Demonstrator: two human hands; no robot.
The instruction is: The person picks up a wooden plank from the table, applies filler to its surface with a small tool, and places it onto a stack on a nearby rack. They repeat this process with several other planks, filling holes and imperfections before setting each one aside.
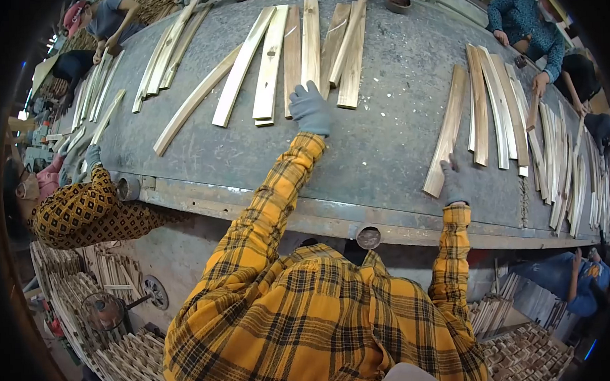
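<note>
My left hand (309, 108), in a grey glove, lies palm down on the grey table (384, 147), on the near ends of pale wooden slats (292, 56) laid side by side. Its fingers point away from me, and it grips nothing that I can see. My right hand (454, 182), also gloved, rests beside the near end of a long curved slat (445, 130). The fingers touch that slat's edge without closing around it. Both sleeves are yellow plaid.
More slats lie in rows at the far left (169, 51) and right (500, 110) of the table. Other people work around it: a patterned sleeve at left (84, 211), a person in blue at far right (524, 21), another at top left. Stacked slats fill the floor below.
</note>
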